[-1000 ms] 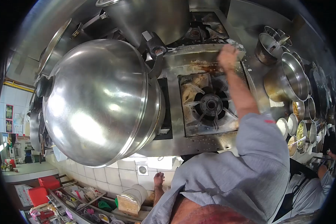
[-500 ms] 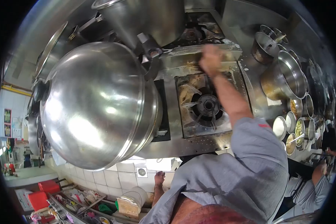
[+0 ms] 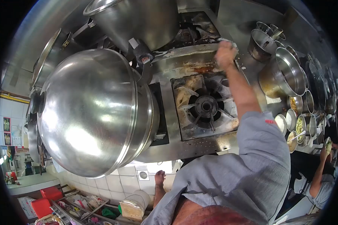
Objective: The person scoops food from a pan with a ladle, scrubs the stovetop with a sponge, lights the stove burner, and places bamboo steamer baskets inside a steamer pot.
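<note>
My right hand (image 3: 226, 54) reaches to the back right corner of a steel ledge (image 3: 191, 58) behind the burner. Its fingers are closed and pressed down, and whatever lies beneath them is hidden; a whitish patch shows at the fingertips. White suds and a brown wet smear (image 3: 204, 70) mark the ledge. In front of it sits a gas burner (image 3: 206, 107) with a stained, iron-pronged grate. My left hand (image 3: 160, 177) hangs low beside my body over the floor, fingers curled in, nothing visible in it.
A big domed steel lid (image 3: 90, 112) covers a vessel on the left. Behind it stands a tall steel pot (image 3: 139, 22). Steel pots (image 3: 283, 71) and food containers (image 3: 300, 127) line the right. Another person's arm (image 3: 318, 174) holds a dish at far right. A white bucket (image 3: 136, 202) stands below.
My right hand has moved right along the ledge to its back corner. A brown wet smear now shows where it was. The co-worker at right has raised a dish. My left hand stays low.
</note>
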A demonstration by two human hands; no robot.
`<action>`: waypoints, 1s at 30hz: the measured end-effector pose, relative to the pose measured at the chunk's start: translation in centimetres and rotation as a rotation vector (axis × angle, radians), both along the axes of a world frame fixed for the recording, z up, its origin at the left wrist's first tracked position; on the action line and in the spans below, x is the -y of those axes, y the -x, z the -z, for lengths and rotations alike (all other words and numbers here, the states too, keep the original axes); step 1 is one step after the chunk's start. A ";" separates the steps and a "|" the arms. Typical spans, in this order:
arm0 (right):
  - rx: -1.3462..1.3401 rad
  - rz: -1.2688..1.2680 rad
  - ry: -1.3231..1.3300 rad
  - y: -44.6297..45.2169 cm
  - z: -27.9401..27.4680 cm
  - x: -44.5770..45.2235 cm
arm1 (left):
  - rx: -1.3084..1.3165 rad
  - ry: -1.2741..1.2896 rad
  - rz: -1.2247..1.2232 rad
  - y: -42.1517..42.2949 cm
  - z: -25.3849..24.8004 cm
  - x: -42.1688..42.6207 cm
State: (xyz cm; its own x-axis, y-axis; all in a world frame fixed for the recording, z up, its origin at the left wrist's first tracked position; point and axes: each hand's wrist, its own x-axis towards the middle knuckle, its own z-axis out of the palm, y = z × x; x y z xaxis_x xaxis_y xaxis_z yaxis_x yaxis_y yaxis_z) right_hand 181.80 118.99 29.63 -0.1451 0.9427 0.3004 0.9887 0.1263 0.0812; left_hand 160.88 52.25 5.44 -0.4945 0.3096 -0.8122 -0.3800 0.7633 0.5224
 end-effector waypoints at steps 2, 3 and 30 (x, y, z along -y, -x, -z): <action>-0.016 -0.187 -0.036 1.6 1.0 1.4 | 0.021 0.035 0.029 -0.5 0.6 0.3; -0.102 -0.304 -0.144 1.6 1.4 1.6 | 0.042 0.046 0.091 -0.4 1.0 0.4; -1.141 0.243 -0.342 -2.3 5.7 -0.2 | 0.053 0.070 0.036 1.8 0.9 3.9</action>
State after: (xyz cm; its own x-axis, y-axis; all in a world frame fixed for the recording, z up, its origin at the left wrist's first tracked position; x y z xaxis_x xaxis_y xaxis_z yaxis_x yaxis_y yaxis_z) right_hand 184.14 119.22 23.90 0.5349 0.7554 0.3784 0.5083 0.0701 -0.8583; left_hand 159.07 48.35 4.50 -0.4395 0.2681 -0.8573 -0.3776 0.8108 0.4472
